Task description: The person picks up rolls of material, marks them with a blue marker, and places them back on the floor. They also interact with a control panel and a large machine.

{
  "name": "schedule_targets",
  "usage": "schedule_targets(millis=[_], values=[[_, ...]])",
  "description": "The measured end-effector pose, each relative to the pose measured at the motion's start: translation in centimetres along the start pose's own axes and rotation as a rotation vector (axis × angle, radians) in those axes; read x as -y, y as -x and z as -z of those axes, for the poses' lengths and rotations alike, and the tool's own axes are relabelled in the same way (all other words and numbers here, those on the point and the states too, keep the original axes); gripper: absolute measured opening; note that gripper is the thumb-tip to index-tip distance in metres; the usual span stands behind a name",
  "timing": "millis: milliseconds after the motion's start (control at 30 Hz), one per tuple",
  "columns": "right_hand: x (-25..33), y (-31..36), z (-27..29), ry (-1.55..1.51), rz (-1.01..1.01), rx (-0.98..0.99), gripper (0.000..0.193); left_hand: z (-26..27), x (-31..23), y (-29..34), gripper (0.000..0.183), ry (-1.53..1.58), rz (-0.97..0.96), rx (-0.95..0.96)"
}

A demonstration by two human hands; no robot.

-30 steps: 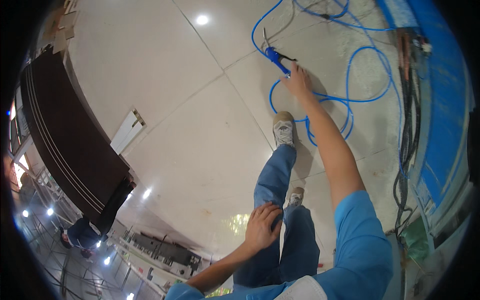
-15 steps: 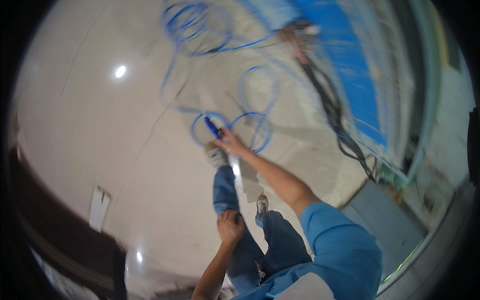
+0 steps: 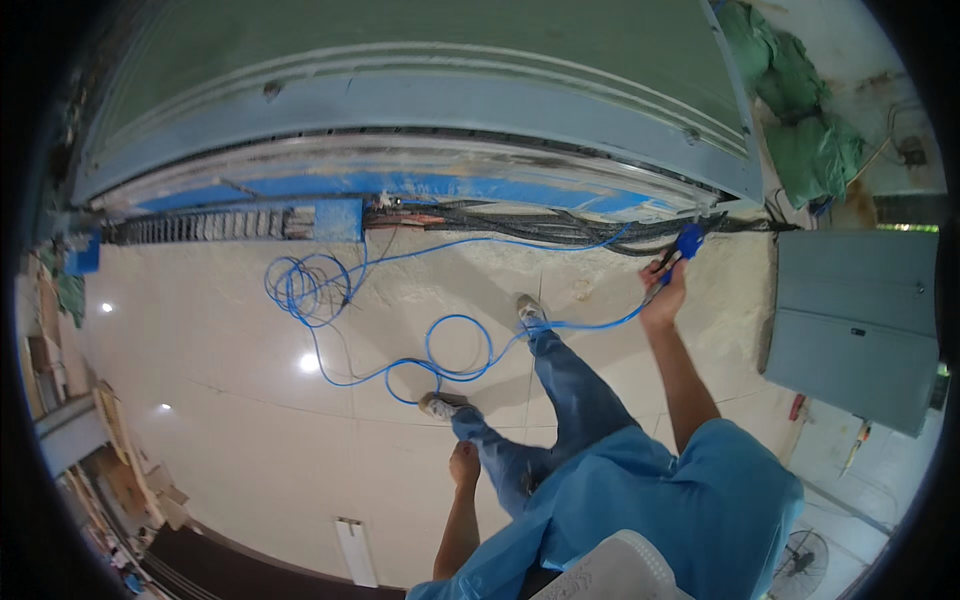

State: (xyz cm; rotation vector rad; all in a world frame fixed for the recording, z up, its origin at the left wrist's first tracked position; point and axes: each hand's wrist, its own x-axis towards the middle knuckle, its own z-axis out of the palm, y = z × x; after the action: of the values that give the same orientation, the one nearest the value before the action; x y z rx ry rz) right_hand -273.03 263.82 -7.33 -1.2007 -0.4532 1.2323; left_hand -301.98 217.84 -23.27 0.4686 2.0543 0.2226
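My right hand (image 3: 664,290) is closed around a blue air blow gun (image 3: 689,241), held out in front of the machine's base at the right. From the lower side of that hand a thin blue air hose (image 3: 590,325) runs left past my shoe. It lies on the floor in loose loops, with a tighter coil farther left. My left hand (image 3: 464,464) is beside my left knee, its fingers curled in with nothing visible in them.
A long machine (image 3: 430,110) with a blue lower strip spans the far side. Black cables (image 3: 540,225) and a cable chain (image 3: 215,226) lie along its foot. A grey cabinet (image 3: 850,320) stands right, green sacks (image 3: 815,150) behind it. A white strip (image 3: 356,550) lies near left.
My view has turned to the right, so the machine now runs across the top. The blow gun has moved from near my foot to the machine's right end. My left hand's fingers have curled.
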Motion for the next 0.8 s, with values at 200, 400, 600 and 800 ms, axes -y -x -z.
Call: schedule_targets(millis=[200,400,600,800], values=[[10.5,-4.7,0.5,0.26,-0.457,0.287,0.051,0.0,-15.1,-1.7,0.038,0.031,-0.172,0.239],[12.8,-14.5,2.2,-0.469,-0.192,0.055,0.056,7.0,-31.4,-1.8,0.031,0.379,-0.481,0.057],[10.3,-22.5,-4.8,-0.52,-0.314,-0.081,0.06,12.1,-33.5,-1.3,0.032,0.323,-0.4,-0.018],[0.6,-19.6,-23.0,-0.014,-0.773,0.473,0.047,14.4,-28.5,-3.6,0.033,0.415,-0.34,-0.063]])
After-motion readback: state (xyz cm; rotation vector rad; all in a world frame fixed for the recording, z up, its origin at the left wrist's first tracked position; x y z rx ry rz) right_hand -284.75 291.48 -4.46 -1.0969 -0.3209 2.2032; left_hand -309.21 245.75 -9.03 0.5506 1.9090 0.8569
